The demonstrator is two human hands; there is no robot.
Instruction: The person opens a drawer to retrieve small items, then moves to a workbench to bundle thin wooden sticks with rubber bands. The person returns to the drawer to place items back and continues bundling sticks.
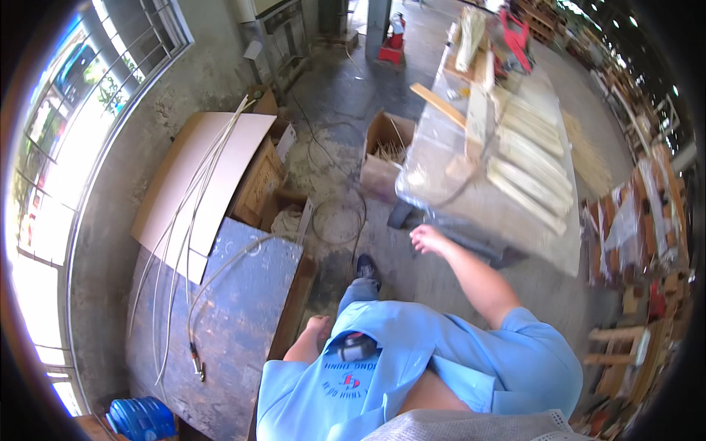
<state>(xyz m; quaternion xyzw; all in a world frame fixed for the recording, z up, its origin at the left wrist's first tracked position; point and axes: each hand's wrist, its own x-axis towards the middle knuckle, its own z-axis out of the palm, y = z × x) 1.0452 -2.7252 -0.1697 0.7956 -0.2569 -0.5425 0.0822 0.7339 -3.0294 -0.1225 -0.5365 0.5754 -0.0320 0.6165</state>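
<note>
My left hand [318, 325] hangs by my side near the edge of a worn grey-blue workbench [254, 294]. Its fingers look curled, with nothing seen in them. My right hand [426, 239] reaches forward with loosely parted fingers and holds nothing. It is close to the near left corner of a plastic-covered table [456, 198], apart from it. Bundles of pale thin strips [529, 195] lie on that table, beside a wooden board [441, 105]. An air hose with a metal fitting [197, 365] rests on the workbench.
A large cardboard sheet [195, 169] with long thin hoses over it covers the far workbench. A cardboard box of sticks [386, 147] stands on the floor. A coiled hose [340, 220] lies ahead of my shoe [366, 266]. Stacked wood [640, 220] lines the right.
</note>
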